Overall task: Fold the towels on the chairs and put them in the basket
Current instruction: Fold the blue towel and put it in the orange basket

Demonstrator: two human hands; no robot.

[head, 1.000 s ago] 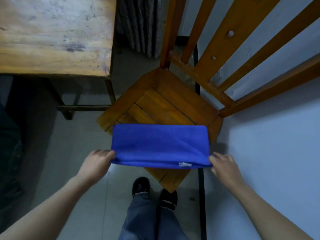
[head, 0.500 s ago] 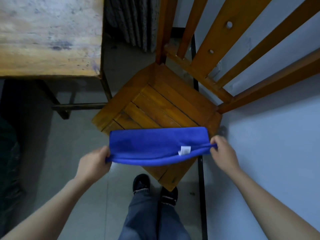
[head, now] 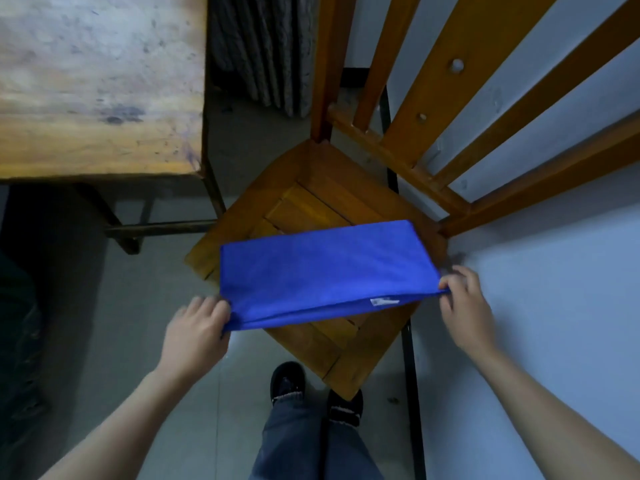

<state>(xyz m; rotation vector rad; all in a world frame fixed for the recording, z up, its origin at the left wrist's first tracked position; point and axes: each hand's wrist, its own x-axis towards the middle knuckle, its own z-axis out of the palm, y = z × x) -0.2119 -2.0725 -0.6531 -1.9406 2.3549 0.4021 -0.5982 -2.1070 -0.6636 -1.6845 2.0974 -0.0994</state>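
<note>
A blue towel (head: 322, 268), folded into a long band, is stretched flat just above the seat of a wooden chair (head: 311, 202). My left hand (head: 195, 330) pinches its near left corner. My right hand (head: 465, 303) pinches the near right corner. A small white label shows on the towel's near edge, close to my right hand. No basket is in view.
A worn wooden table (head: 97, 84) stands at the upper left, its legs beside the chair. The chair's slatted back (head: 450, 109) rises at the upper right against a pale wall (head: 536, 306). My legs and dark shoes (head: 287, 382) are on the grey floor below the seat.
The towel's near edge was lifted off the chair's front between both hands, sagged, and is now pulled taut and held higher over the seat. Both hands keep their corners.
</note>
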